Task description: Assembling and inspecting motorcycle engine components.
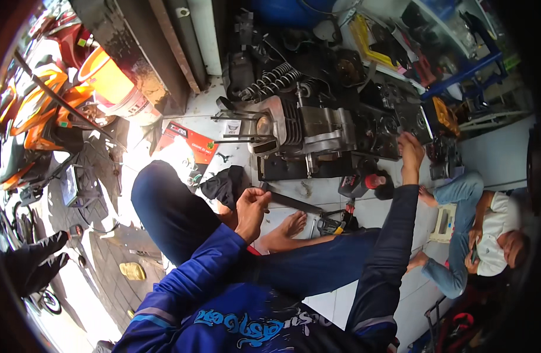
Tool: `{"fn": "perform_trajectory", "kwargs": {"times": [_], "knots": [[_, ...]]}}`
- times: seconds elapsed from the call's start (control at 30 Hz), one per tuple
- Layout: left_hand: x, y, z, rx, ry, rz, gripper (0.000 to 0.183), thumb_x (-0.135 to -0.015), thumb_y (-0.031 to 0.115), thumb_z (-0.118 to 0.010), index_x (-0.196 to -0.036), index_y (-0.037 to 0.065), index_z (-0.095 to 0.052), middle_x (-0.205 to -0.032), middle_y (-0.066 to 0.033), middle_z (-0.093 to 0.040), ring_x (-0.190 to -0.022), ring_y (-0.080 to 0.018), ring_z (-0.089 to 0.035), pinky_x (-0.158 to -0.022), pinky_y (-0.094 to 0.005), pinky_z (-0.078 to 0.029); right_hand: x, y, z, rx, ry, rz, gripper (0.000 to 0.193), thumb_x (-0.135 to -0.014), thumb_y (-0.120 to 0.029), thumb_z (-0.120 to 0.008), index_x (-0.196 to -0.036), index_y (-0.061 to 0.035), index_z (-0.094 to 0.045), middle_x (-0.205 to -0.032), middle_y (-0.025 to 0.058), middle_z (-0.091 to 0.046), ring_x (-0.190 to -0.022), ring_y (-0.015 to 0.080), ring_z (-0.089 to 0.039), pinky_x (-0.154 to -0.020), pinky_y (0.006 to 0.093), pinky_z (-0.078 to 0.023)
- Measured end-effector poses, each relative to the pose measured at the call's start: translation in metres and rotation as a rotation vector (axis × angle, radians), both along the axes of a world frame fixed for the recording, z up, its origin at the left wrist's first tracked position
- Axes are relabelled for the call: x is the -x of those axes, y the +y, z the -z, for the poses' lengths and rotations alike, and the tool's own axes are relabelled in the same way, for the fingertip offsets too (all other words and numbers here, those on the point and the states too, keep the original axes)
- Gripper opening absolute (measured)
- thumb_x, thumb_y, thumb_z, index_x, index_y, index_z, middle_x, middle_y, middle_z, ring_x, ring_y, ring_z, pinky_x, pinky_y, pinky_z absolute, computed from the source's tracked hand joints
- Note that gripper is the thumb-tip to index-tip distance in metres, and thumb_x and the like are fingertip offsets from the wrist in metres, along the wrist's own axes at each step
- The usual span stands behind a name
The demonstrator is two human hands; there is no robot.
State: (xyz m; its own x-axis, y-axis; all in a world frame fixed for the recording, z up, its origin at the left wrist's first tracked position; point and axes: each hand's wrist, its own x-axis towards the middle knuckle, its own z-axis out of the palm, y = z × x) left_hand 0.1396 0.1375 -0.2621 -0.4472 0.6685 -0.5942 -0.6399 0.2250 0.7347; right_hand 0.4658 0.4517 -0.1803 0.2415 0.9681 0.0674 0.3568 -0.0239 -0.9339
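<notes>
Grey metal casing (416, 120) lies right of the engine (326, 130), beyond the near right corner of the black tray (279, 169). Likely rigid, fairly heavy, possibly oily; hold opposite rims. Right hand (411, 156) is at its near edge; grip cannot be determined. Left hand (251, 212): fingertips pressed together, any contents hidden.

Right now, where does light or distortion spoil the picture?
Head view: sunlight bleaches the pavement at left; head view: the motorcycle engine lies in shade, while left hand and right hand show clearly; head view: straight edges bend toward the black rim.
</notes>
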Motion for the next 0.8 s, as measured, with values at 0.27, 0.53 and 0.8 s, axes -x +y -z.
{"fn": "perform_trajectory", "kwargs": {"times": [0.27,0.53,0.8], "knots": [[0.028,0.028,-0.016,-0.109,-0.244,-0.314,0.011,-0.089,0.009,-0.059,-0.098,0.003,-0.061,-0.076,-0.0011,-0.056,-0.059,-0.0075,-0.049,-0.053,-0.0229,-0.042,0.071,-0.048,-0.05,-0.125,-0.044,-0.148,0.029,-0.089,-0.013,-0.07,-0.117,-0.0033,-0.067,-0.093,0.0029,-0.071,-0.079,0.0055,-0.061,-0.067,0.0171,-0.044],[0.072,0.074,0.004,-0.104,-0.006,-0.551,0.024,-0.082,0.007,-0.068,-0.105,0.002,-0.061,-0.085,-0.0013,-0.059,-0.077,-0.0095,-0.055,-0.069,-0.0232,-0.045,0.275,-0.131,-0.098,-0.453,-0.617,-0.721,0.047,-0.079,-0.013,-0.078,-0.121,0.0004,-0.063,-0.108,0.0111,-0.066,-0.101,0.0208,-0.062,-0.09,0.032,-0.047],[0.096,0.113,0.014,-0.315,-0.147,-0.293,0.056,-0.078,0.014,-0.081,-0.124,-0.003,-0.052,-0.1,-0.0075,-0.063,-0.089,-0.015,-0.063,-0.073,-0.0276,-0.05,0.323,-0.106,-0.08,-0.467,-0.874,-0.862,0.063,-0.068,-0.014,-0.081,-0.125,0.0001,-0.059,-0.121,0.0197,-0.06,-0.112,0.0345,-0.059,-0.096,0.037,-0.045]]}}
